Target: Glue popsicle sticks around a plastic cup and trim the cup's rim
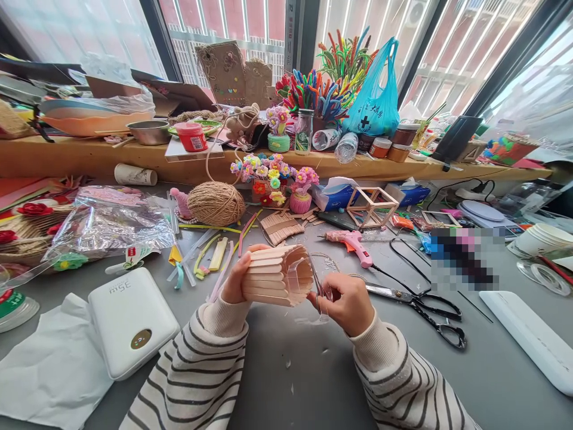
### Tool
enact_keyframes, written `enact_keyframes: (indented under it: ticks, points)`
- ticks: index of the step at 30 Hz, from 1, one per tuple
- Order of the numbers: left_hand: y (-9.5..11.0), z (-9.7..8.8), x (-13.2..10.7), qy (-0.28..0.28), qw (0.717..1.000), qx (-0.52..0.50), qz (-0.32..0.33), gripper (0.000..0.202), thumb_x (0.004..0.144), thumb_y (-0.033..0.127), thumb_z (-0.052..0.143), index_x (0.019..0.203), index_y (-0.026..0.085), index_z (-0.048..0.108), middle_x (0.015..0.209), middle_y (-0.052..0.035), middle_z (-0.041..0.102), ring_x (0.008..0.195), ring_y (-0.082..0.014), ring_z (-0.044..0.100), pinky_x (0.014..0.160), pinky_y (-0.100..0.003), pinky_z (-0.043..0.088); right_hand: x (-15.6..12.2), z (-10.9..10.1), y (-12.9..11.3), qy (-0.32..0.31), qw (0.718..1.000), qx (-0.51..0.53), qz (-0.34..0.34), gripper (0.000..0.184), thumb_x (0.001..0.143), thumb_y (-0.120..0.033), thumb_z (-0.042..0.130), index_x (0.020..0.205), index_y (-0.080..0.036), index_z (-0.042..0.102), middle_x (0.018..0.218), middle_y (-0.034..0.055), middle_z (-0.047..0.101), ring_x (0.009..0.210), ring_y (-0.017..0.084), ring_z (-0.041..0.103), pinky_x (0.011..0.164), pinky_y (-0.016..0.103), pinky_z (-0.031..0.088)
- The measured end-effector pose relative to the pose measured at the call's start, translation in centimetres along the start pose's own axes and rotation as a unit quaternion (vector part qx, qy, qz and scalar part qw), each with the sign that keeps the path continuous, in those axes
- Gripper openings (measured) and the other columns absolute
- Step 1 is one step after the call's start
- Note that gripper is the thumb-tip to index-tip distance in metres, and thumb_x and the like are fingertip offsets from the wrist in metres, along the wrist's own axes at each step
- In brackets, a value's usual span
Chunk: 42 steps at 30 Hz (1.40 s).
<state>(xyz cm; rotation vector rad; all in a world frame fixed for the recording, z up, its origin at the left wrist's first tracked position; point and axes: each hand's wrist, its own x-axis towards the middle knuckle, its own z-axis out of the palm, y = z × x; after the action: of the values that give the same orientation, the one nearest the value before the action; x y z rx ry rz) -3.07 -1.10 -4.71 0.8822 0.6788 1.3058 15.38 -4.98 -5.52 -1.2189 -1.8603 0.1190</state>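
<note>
My left hand (pixel 236 276) grips a cup covered in craft sticks (pixel 273 276), tilted on its side with its mouth facing right. Clear plastic lines the inside of the cup. At its rim, my right hand (pixel 349 301) is closed around what looks like a small pair of scissors (pixel 319 285), its thin blades against the edge. Some clear plastic shows by those fingers, and part of the scissors is hidden by the hand. Small clear scraps lie on the grey table (pixel 290 364) below.
Large black-handled scissors (pixel 416 301) lie right of my right hand, with a pink glue gun (pixel 351 243) behind. Craft sticks (pixel 281 227) and a twine ball (pixel 215 204) sit beyond the cup. A white power bank (pixel 132 322) rests at left, a white bar (pixel 528 340) at right.
</note>
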Motion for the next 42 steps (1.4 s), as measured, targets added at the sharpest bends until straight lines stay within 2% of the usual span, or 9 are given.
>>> enact_keyframes:
  ticks: [4, 11, 17, 25, 32, 38, 42]
  points:
    - [0.1, 0.4, 0.0, -0.004, 1.000, -0.028, -0.001, 0.036, 0.067, 0.048, 0.058, 0.082, 0.016, 0.065, 0.079, -0.0037, 0.068, 0.071, -0.0177, 0.061, 0.067, -0.028, 0.046, 0.1, 0.0, 0.0, 0.034, 0.998, -0.025, -0.036, 0.041, 0.077, -0.037, 0.054, 0.044, -0.018, 0.038, 0.039, -0.0061, 0.039, 0.038, 0.004, 0.032, 0.040, 0.017, 0.027]
    - [0.1, 0.3, -0.1, 0.008, 0.998, -0.058, -0.029, 0.035, 0.065, 0.046, 0.060, 0.083, 0.017, 0.063, 0.076, -0.0030, 0.068, 0.071, -0.0176, 0.062, 0.068, -0.029, 0.047, 0.0, 0.3, -0.5, 0.073, 0.995, -0.034, -0.052, 0.043, 0.082, -0.034, 0.051, 0.044, -0.018, 0.036, 0.039, -0.0060, 0.040, 0.038, 0.004, 0.033, 0.040, 0.016, 0.028]
    - [0.1, 0.0, 0.0, 0.007, 0.998, -0.053, -0.027, 0.037, 0.064, 0.047, 0.061, 0.084, 0.016, 0.063, 0.076, -0.0033, 0.068, 0.070, -0.0174, 0.062, 0.068, -0.029, 0.047, -0.1, 0.2, -0.2, 0.059, 0.997, -0.044, -0.033, 0.040, 0.077, -0.033, 0.055, 0.045, -0.018, 0.037, 0.040, -0.0061, 0.039, 0.038, 0.004, 0.032, 0.040, 0.017, 0.027]
    - [-0.1, 0.0, 0.0, 0.001, 0.999, -0.014, -0.044, 0.036, 0.068, 0.048, 0.056, 0.083, 0.016, 0.063, 0.080, -0.0048, 0.068, 0.073, -0.0190, 0.062, 0.069, -0.029, 0.046, -0.2, -0.2, 0.2, -0.006, 0.999, -0.042, 0.006, 0.034, 0.072, -0.034, 0.056, 0.047, -0.019, 0.040, 0.041, -0.0060, 0.037, 0.040, 0.006, 0.034, 0.042, 0.019, 0.027]
    - [-0.8, -1.0, 0.4, 0.009, 0.999, 0.024, -0.039, 0.039, 0.067, 0.050, 0.056, 0.085, 0.016, 0.063, 0.081, -0.0049, 0.068, 0.072, -0.0193, 0.060, 0.069, -0.029, 0.045, 0.0, -0.1, 0.4, 0.008, 1.000, -0.024, -0.006, 0.039, 0.073, -0.033, 0.054, 0.044, -0.019, 0.032, 0.039, -0.0068, 0.034, 0.038, 0.004, 0.029, 0.039, 0.018, 0.025]
    - [-0.9, -1.1, 0.6, 0.015, 0.999, 0.001, -0.035, 0.040, 0.061, 0.051, 0.061, 0.081, 0.016, 0.064, 0.078, -0.0044, 0.068, 0.067, -0.0184, 0.060, 0.064, -0.029, 0.046, -0.2, 0.1, 0.3, 0.032, 0.998, -0.035, -0.029, 0.038, 0.077, -0.028, 0.051, 0.045, -0.019, 0.033, 0.040, -0.0064, 0.036, 0.039, 0.005, 0.030, 0.040, 0.018, 0.026]
    - [-0.5, -0.8, 0.7, 0.014, 0.998, -0.016, -0.054, 0.039, 0.059, 0.049, 0.063, 0.079, 0.015, 0.064, 0.073, -0.0048, 0.068, 0.064, -0.0186, 0.061, 0.061, -0.029, 0.048, -0.1, 0.0, 0.2, 0.028, 0.999, -0.029, -0.018, 0.038, 0.076, -0.030, 0.053, 0.044, -0.019, 0.034, 0.039, -0.0062, 0.036, 0.038, 0.005, 0.030, 0.039, 0.018, 0.027]
